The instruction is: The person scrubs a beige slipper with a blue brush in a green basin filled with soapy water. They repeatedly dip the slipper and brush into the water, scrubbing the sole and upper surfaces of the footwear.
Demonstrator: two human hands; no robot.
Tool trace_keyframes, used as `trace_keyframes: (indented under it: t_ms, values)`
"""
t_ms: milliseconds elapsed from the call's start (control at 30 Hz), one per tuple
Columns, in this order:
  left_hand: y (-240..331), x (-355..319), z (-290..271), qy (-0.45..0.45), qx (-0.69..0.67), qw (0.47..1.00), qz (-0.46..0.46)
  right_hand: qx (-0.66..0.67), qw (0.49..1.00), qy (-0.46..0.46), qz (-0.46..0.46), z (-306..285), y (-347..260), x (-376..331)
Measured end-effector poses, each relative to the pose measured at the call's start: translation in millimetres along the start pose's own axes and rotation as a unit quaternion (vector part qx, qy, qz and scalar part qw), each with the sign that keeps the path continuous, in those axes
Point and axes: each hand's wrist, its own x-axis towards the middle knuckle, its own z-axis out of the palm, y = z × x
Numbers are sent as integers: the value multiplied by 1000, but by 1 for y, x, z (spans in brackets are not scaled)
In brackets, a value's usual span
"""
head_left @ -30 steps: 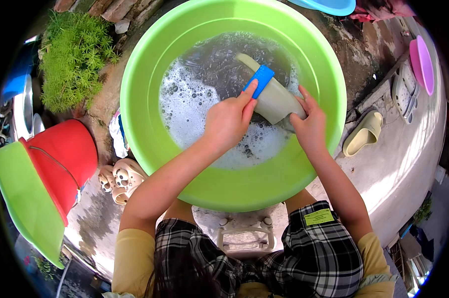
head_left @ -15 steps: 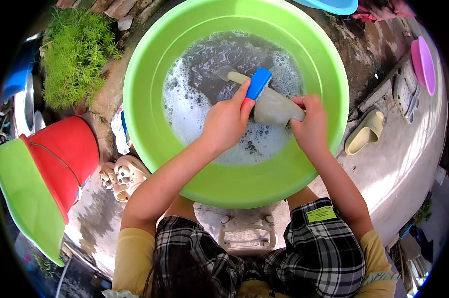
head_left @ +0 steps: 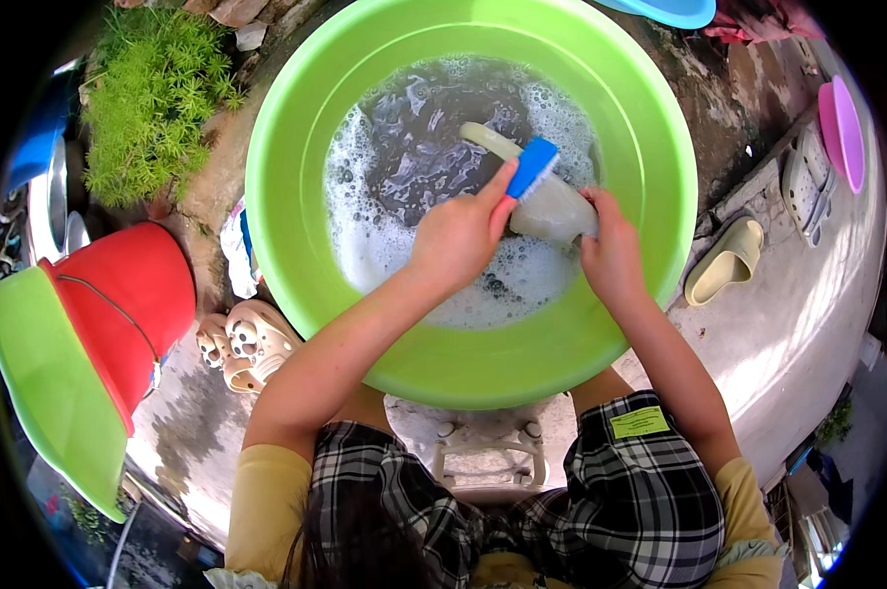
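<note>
My left hand (head_left: 466, 234) grips a scrubbing brush (head_left: 534, 167) with a blue head, white bristles and a bit of red handle showing. Its bristles rest against a pale grey-green slipper (head_left: 553, 212), tilted over the soapy water (head_left: 433, 147). Closed round the slipper's near right end is my right hand (head_left: 612, 240), fingers partly hidden behind it. Both hands are above a large lime-green basin (head_left: 483, 378), whose greyish water carries white foam at the sides.
A similar pale slipper (head_left: 726, 261) lies on the concrete to the right, near a grey clog (head_left: 805, 187) and pink and purple basins (head_left: 841, 133). Left stand a red bucket (head_left: 134, 314), a green tub (head_left: 46, 378) and beige clogs (head_left: 255, 339). Plants (head_left: 154, 108) grow at upper left.
The brush has moved a little to the right along the slipper. The slipper has shifted slightly, its far end rising clear of the water. Both hands keep their hold.
</note>
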Motion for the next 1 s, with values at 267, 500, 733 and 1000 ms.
trace_keyframes:
  t_ms: [267, 500, 733, 1000]
  values:
    - [25, -10, -2, -32, -64, 997, 37, -8, 1000, -4, 26, -7, -3, 5]
    - [26, -17, -2, 23, 55, 994, 87, 104, 992, 35, 58, -1, 14, 10]
    - [10, 6, 3, 82, 36, 992, 91, 397, 891, 18, 219, 3, 18, 19]
    - [24, 10, 1, 59, 53, 995, 55, -38, 998, 52, -13, -3, 3, 10]
